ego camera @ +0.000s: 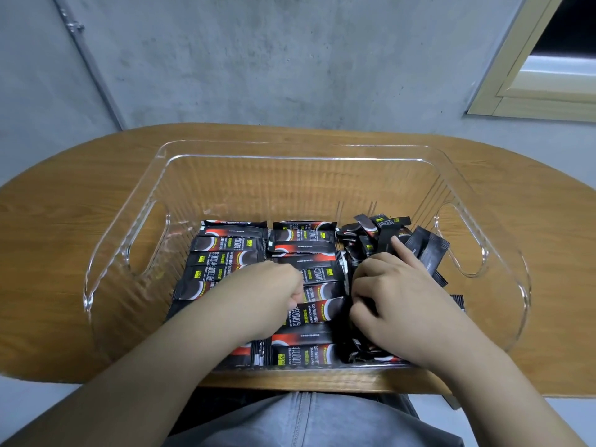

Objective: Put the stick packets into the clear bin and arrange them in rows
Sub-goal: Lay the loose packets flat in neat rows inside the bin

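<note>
While both hands curl on packets reading "INSTANT COFFEE", the clear bin holds rows

Black stick packets lie in 2 flat rows inside the clear bin, others heaped rightward.

Head view, close, steeply down over clear bin on table

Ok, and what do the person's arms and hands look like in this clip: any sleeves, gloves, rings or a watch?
Both arms are bare as far as the frame shows: no sleeves. The left hand and right hand wear no gloves, and no rings, watch or wristband show. No markings are visible. Grey clothing shows at the bottom edge, below the table.
</note>
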